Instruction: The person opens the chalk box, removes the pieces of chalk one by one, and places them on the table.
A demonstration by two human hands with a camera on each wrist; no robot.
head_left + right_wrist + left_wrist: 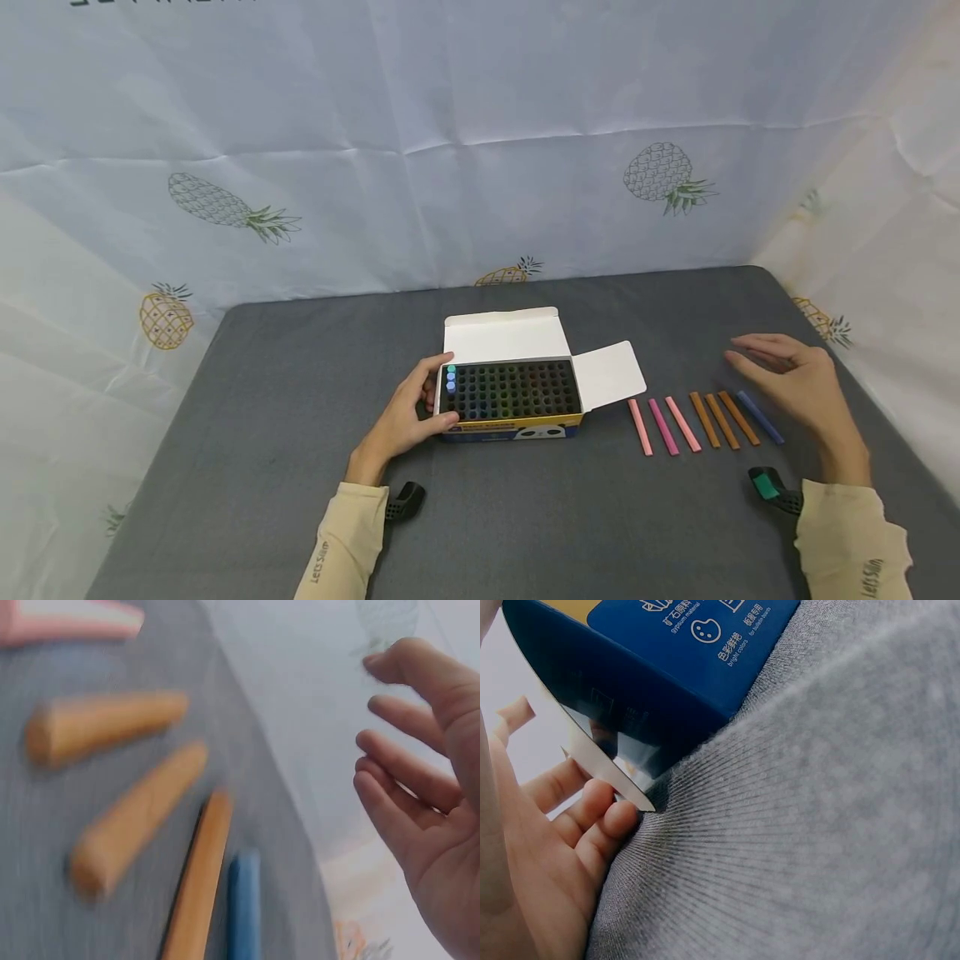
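A: From the head view?
B: The left hand point(405, 412) grips the left end of the chalk box point(512, 398) mid-table; the right hand point(795, 379), fingers relaxed, hovers over the chalk sticks point(701, 421).
A: The wrists?
B: Left fingers point(592, 814) touch the box point(652, 667); right fingers point(409, 769) are spread, holding nothing, above the sticks point(150, 810).

Left hand point(408, 408) lower centre of head view, fingers curled, gripping. Right hand point(795, 379) right of frame, raised, fingers straight and relaxed, holding nothing.
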